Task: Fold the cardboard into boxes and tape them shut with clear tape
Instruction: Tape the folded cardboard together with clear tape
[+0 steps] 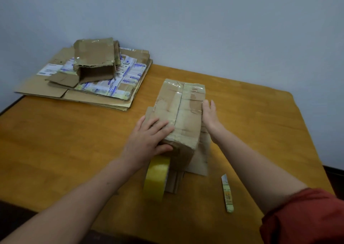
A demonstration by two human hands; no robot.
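Now my left hand (149, 137) presses flat on the box (182, 113) mid-table (74, 141), right hand (209, 113) flat against its side. With nothing gripped, it could slide and topple the tape roll (157, 176).

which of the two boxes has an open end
The box at the back left, lying on the stack of flat cardboard: its near end gapes open. The box under the left hand is closed on top, with tape across it.

Right arm (247, 161) carries a rust-red fabric sleeve (305, 217) — creased, bunched up near the elbow — and the left arm (74, 201) shows bare.
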